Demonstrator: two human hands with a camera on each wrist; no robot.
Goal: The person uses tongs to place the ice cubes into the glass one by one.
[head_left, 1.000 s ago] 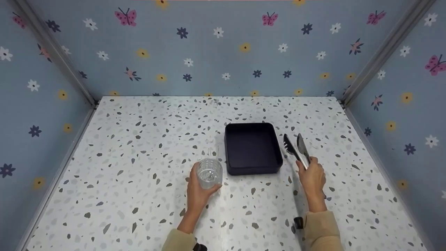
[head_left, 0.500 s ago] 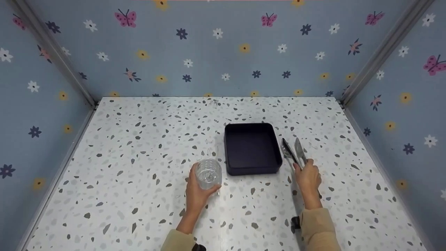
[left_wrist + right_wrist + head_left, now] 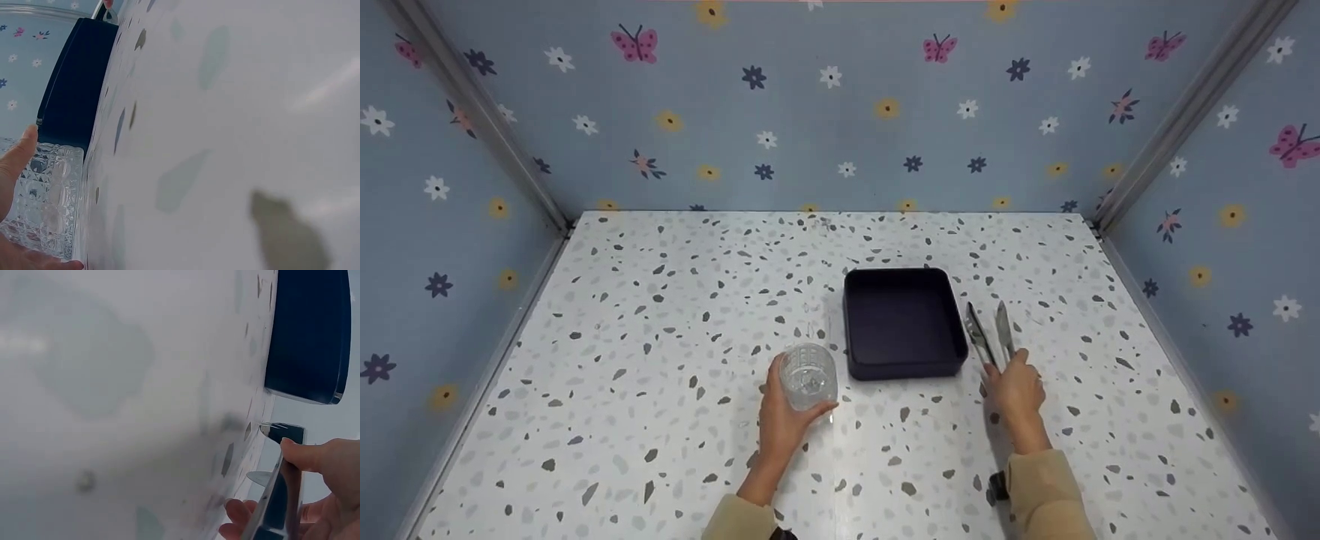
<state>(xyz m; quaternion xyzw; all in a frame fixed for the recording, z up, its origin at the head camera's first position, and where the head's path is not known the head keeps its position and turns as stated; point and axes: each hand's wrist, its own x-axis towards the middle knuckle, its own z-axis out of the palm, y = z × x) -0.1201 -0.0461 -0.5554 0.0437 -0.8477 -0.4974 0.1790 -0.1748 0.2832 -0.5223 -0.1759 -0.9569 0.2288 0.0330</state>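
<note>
My left hand (image 3: 784,420) grips a clear, textured drinking glass (image 3: 810,375), fingers on its left side and thumb along the near side. In the left wrist view the glass (image 3: 50,197) stands upright on the table. A pair of metal tongs (image 3: 1003,328) is held in my right hand (image 3: 1017,391), with the two arms spread and the tips pointing away from me. The right wrist view shows my thumb on one arm of the tongs (image 3: 281,495), its tips close to the tabletop. Between the hands sits a square dark container (image 3: 906,370), nothing visible inside it.
The white speckled table (image 3: 645,360) reaches back to a blue patterned wall (image 3: 810,105). Similar panels close off the left (image 3: 427,240) and right (image 3: 1237,240) sides. The tongs lie just right of the container, the glass just left of its near corner.
My right hand has drawn the tongs a little toward me and to the left, and lowered them beside the container. The left hand and glass stay in place.
</note>
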